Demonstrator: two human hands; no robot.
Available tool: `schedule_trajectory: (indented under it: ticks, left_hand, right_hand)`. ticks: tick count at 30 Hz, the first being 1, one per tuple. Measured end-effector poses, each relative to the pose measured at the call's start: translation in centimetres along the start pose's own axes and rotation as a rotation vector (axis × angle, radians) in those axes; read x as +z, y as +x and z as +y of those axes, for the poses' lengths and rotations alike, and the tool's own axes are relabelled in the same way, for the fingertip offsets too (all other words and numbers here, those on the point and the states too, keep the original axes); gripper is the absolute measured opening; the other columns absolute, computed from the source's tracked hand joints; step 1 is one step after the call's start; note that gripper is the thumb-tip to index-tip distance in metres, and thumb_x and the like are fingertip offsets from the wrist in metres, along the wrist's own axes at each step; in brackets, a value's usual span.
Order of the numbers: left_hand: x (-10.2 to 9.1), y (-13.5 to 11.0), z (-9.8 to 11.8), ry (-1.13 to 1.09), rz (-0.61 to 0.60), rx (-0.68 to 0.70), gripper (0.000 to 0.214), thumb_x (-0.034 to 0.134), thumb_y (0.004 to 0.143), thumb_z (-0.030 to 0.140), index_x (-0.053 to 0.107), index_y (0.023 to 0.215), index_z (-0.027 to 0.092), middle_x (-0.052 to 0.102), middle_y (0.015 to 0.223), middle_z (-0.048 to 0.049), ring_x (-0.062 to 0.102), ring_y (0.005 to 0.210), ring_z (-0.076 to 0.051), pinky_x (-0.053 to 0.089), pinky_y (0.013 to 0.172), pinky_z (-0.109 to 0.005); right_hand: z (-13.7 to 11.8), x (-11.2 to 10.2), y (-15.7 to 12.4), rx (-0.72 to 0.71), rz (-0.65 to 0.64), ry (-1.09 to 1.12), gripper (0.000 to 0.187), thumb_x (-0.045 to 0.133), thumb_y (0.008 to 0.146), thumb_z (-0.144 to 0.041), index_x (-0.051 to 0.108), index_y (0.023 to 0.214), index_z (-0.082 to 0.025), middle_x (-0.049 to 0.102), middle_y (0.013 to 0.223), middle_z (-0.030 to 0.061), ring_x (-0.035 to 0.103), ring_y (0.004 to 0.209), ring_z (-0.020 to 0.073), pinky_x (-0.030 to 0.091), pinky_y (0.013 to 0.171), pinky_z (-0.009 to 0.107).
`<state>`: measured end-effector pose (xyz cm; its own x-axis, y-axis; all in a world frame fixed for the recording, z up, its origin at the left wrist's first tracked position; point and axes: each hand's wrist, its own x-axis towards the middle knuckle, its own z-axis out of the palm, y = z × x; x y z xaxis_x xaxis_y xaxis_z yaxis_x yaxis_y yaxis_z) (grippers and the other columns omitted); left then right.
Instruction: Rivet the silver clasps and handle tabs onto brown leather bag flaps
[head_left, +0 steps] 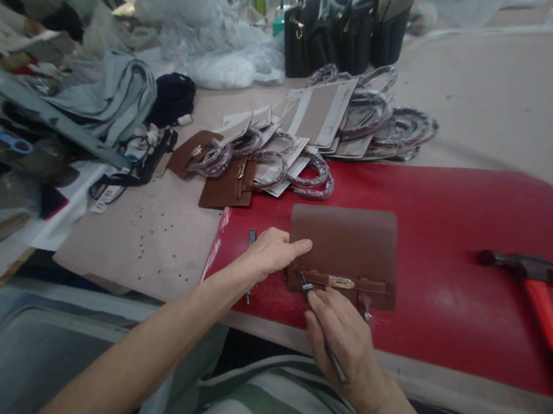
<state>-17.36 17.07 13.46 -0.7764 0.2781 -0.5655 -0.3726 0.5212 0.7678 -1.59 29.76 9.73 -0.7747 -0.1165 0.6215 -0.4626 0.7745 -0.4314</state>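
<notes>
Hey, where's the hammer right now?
In the head view, the hammer lies at the right edge, on the red mat, to the right of the brown panel.

The person wears a striped garment at six o'clock, its broad bands alternating muted green and off-white, curving slightly where the cloth folds. Whether it covers the torso or the lap is unclear. The left forearm, towards seven o'clock, is bare, long and slender, narrowing at the wrist. The right forearm, towards five o'clock, is bare too. Both hands are ungloved: the left hand shows a straight thumb, the right hand faintly ridged knuckles.
</notes>
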Motion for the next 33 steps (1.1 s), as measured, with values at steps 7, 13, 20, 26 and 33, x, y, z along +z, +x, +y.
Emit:
schedule_trajectory:
  ticks: [7,13,20,26,33]
  left_hand:
    - [0.5,-0.5,0.5,-0.101,-0.005,-0.033,0.020,0.064,0.088,0.025,0.064,0.071,0.015,0.066,0.064,-0.0010,0.057,0.052,-0.012,0.040,0.048,-0.020]
    - [0.5,0.2,-1.4,-0.117,0.012,0.047,0.025,0.068,0.084,0.033,0.061,0.069,0.015,0.062,0.062,0.0007,0.055,0.053,-0.013,0.041,0.051,-0.022]
    - [0.5,0.6,-2.2,-0.078,0.063,0.064,0.036,0.076,0.076,0.047,0.060,0.066,0.016,0.058,0.058,0.0021,0.055,0.057,-0.014,0.042,0.055,-0.023]
    - [0.6,0.7,-2.5,-0.098,0.082,0.085,0.035,0.076,0.075,0.047,0.063,0.066,0.016,0.059,0.059,0.0014,0.056,0.058,-0.015,0.045,0.057,-0.025]
    - [1.0,1.2,-3.1,-0.040,0.136,0.153,0.032,0.072,0.078,0.043,0.063,0.063,0.017,0.056,0.057,0.0024,0.055,0.058,-0.015,0.043,0.056,-0.024]
  right_hand:
    - [-0.1,0.1,-0.6,0.033,0.010,0.038,0.044,0.057,0.091,-0.007,0.054,0.133,-0.016,0.072,0.108,0.0127,0.069,0.103,0.0255,0.059,0.095,0.045]
    - [-0.1,0.1,-0.2,0.072,0.043,0.084,0.036,0.054,0.093,-0.006,0.055,0.127,-0.016,0.071,0.103,0.0111,0.068,0.100,0.0242,0.059,0.089,0.042]
    - [-0.4,-0.4,1.2,0.166,-0.025,0.156,0.018,0.049,0.097,-0.008,0.057,0.112,-0.017,0.067,0.094,0.0084,0.065,0.090,0.0209,0.053,0.081,0.035]
    - [0.0,-1.1,3.0,0.323,-0.169,0.226,0.025,0.045,0.102,-0.015,0.048,0.078,-0.021,0.054,0.074,0.0007,0.052,0.067,0.0143,0.040,0.067,0.030]
    - [0.4,-1.5,4.4,0.337,-0.197,0.250,0.031,0.047,0.101,-0.017,0.042,0.071,-0.022,0.047,0.065,-0.0039,0.044,0.057,0.0100,0.034,0.062,0.027]
